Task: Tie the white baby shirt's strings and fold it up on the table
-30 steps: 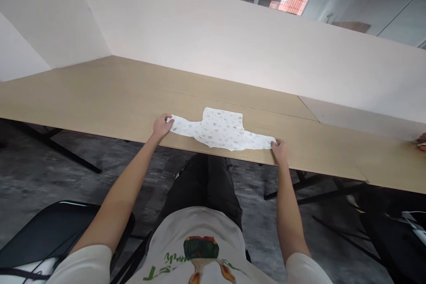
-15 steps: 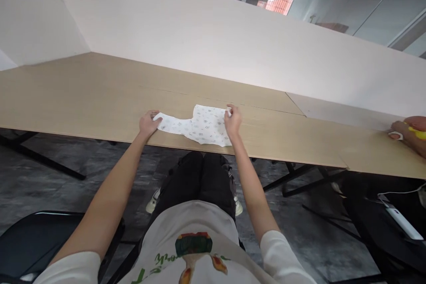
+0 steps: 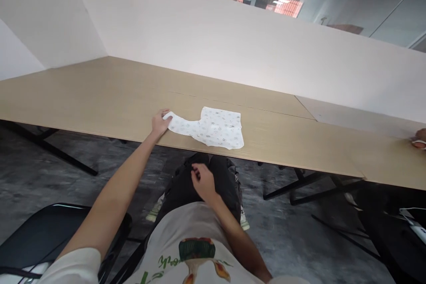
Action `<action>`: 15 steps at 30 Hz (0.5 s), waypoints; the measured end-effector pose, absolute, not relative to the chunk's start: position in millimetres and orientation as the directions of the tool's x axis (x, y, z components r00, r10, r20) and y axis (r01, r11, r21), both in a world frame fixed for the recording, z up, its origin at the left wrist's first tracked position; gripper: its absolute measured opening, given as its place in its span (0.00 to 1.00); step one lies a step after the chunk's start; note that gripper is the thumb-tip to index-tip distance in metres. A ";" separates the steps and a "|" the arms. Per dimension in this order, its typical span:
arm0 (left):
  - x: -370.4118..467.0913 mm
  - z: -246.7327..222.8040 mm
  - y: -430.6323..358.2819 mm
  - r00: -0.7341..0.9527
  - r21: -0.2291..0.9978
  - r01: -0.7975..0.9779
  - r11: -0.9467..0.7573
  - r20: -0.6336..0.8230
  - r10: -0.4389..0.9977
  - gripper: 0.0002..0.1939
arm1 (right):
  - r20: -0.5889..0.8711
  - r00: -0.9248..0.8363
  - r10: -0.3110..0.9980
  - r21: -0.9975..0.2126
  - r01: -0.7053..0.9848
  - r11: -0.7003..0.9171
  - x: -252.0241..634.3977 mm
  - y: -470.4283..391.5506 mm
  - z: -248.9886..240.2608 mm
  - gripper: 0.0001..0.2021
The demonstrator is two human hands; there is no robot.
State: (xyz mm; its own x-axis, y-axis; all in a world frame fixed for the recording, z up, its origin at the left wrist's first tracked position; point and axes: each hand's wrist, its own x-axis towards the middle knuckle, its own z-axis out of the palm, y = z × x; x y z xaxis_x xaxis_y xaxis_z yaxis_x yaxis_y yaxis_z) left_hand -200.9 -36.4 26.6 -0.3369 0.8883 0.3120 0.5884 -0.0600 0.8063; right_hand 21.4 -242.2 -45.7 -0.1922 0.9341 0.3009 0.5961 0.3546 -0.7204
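Observation:
A white cloth with a small scattered print lies flat on the table, wide on the right and narrowing to a strip on the left. My left hand grips the tip of that strip between thumb and fingers. Away from the cloth, my right hand hovers over my lap, below the table's front edge. Its fingers are loosely bent and apart, with nothing visible in them.
The long wooden table runs against a white partition. A black chair stands at my lower left. Another person's hand shows at the far right edge of the table.
My right hand has let go of the cloth's right side and drawn back over my lap. The left hand keeps its hold on the strip. The view has shifted slightly left.

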 end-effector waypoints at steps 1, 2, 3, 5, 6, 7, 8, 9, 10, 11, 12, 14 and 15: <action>-192.0 32.0 -36.3 -0.331 0.817 0.570 -0.091 0.330 0.884 0.23 | 0.195 -0.224 0.955 -0.743 0.602 0.293 19.3 -254.7 -62.0 0.15; -180.6 38.1 -36.3 -0.315 0.823 0.553 -0.131 0.352 0.882 0.23 | 0.087 -0.271 0.959 -0.751 0.615 0.242 18.4 -263.9 -76.5 0.15; -166.9 44.5 -36.7 -0.286 0.823 0.538 -0.181 0.380 0.879 0.23 | -0.003 -0.339 0.941 -0.747 0.626 0.224 18.7 -270.0 -88.6 0.15; -133.5 56.8 -39.1 -0.201 0.803 0.521 -0.290 0.445 0.872 0.22 | -0.120 -0.415 0.902 -0.721 0.661 0.208 22.2 -274.8 -104.9 0.15; -114.6 61.8 -41.5 -0.153 0.790 0.518 -0.329 0.464 0.872 0.22 | -0.150 -0.428 0.891 -0.707 0.676 0.206 24.8 -274.8 -109.3 0.15; -95.1 65.8 -44.8 -0.109 0.778 0.517 -0.358 0.475 0.873 0.21 | -0.170 -0.425 0.889 -0.697 0.690 0.196 27.4 -274.2 -111.8 0.15; -75.4 68.5 -48.9 -0.052 0.762 0.525 -0.379 0.473 0.879 0.21 | -0.188 -0.415 0.890 -0.692 0.699 0.180 29.8 -273.4 -112.9 0.14; -56.2 69.8 -53.8 0.007 0.741 0.547 -0.389 0.460 0.888 0.21 | -0.207 -0.406 0.890 -0.691 0.704 0.161 31.8 -272.6 -113.2 0.14; -38.2 69.8 -59.2 0.063 0.715 0.578 -0.393 0.441 0.895 0.22 | -0.226 -0.400 0.888 -0.694 0.706 0.141 33.2 -272.2 -113.0 0.14; -21.8 68.5 -65.0 0.110 0.686 0.614 -0.389 0.414 0.904 0.22 | -0.240 -0.393 0.888 -0.697 0.706 0.124 34.0 -272.0 -112.9 0.13; -7.7 66.0 -70.8 0.160 0.651 0.657 -0.381 0.373 0.914 0.23 | -0.249 -0.386 0.888 -0.700 0.706 0.110 34.5 -272.1 -113.1 0.13; 12.8 58.8 -81.8 0.255 0.573 0.730 -0.373 0.278 0.926 0.24 | -0.252 -0.372 0.893 -0.703 0.705 0.095 34.4 -272.7 -114.8 0.14; 18.8 54.7 -86.6 0.311 0.536 0.749 -0.390 0.236 0.921 0.24 | -0.249 -0.369 0.895 -0.705 0.703 0.093 34.0 -273.0 -116.5 0.13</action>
State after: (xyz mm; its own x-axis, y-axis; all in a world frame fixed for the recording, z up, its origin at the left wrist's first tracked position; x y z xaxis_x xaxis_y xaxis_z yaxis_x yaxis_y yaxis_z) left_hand 18.8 -86.6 54.7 0.3109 0.9206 0.2362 0.7487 -0.3903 0.5359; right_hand 34.0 -273.0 -116.5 -0.3692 0.8952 -0.2494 0.7028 0.0934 -0.7053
